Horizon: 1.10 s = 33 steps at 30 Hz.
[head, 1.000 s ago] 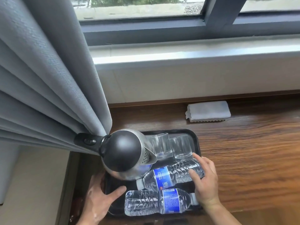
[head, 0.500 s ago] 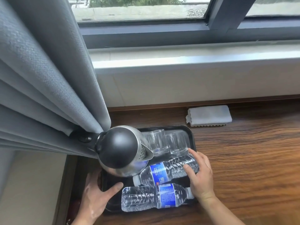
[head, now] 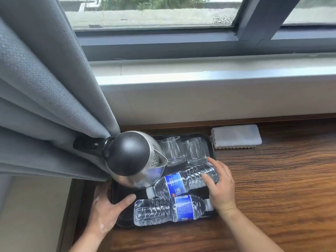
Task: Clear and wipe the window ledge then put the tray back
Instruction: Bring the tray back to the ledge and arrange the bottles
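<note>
Both hands grip a black tray [head: 211, 142] on the wooden counter [head: 272, 179]. The left hand [head: 107, 210] clasps its left edge, fingers hidden; the right hand [head: 221, 186] holds the right rim. A curtain [head: 45, 106] hides the kettle [head: 131, 157] handle's end.

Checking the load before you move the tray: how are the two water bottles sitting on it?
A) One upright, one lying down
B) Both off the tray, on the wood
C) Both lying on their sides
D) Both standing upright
C: both water bottles lie flat on the black tray, in front of the two glasses.
</note>
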Available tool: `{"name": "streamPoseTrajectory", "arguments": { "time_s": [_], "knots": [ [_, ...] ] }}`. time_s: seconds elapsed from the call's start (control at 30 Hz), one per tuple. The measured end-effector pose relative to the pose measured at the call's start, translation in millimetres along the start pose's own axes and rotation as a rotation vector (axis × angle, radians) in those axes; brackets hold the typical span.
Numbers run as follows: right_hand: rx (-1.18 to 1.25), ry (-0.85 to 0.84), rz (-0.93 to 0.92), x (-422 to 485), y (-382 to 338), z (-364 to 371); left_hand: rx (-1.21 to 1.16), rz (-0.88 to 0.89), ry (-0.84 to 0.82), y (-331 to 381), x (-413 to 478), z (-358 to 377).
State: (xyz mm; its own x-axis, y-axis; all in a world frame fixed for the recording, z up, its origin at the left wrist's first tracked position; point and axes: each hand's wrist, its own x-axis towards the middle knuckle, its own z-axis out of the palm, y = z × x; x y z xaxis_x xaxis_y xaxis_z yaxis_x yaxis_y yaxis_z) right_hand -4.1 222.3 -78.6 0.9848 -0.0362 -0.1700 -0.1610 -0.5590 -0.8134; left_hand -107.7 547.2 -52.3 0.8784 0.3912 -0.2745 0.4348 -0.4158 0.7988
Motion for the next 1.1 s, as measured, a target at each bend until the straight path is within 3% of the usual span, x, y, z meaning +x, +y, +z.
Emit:
{"name": "streamPoseTrajectory", "arguments": {
  "time_s": [0.6, 0.9, 1.1],
  "knots": [
    [-0.015, 0.014, 0.026, 15, -1, 1, 0.012, -0.101, 0.004, 5, 15, 8],
    [-0.099, -0.071, 0.04, 15, -8, -8, 0.176, -0.118, -0.045, 8, 14, 1],
    [-0.335, -0.175, -0.106, 22, -21, -56, 0.415, 0.175, 0.06, 25, -17, -17]
  ]
}}
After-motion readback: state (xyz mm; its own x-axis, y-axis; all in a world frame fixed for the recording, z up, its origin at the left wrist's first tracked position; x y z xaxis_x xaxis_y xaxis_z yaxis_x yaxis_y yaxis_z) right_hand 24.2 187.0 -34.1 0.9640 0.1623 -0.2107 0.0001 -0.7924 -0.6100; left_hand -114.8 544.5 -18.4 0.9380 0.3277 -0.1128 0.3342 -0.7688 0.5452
